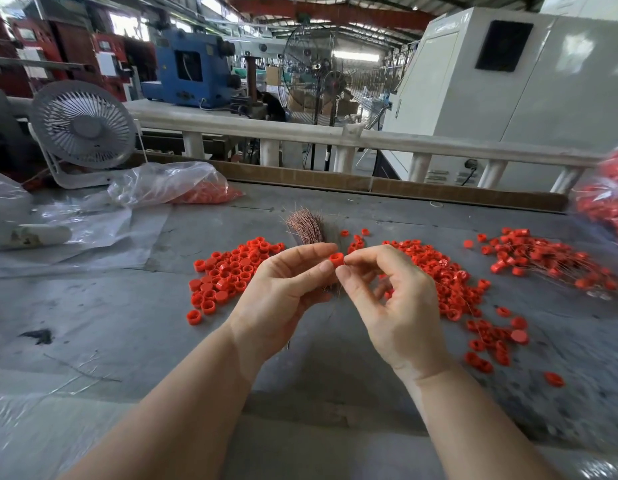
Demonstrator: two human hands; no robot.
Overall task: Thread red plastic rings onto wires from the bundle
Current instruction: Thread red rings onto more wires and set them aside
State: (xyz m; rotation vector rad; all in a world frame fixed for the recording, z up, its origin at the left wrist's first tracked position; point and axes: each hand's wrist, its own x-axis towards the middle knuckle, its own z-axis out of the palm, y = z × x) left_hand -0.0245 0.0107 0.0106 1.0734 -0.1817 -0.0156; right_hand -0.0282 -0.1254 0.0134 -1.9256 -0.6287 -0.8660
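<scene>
My left hand (283,292) and right hand (394,299) are bare: no gloves, rings or watch. Both forearms are uncovered up to the picture's lower edge, no sleeve showing. My nails are short and plain.

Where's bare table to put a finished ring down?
Bare table lies near-left, bordered by the left ring pile and plastic sheet; also between the forearms. Crowded: right ring pile, threaded rings far right, wire bundle behind both hands.
</scene>
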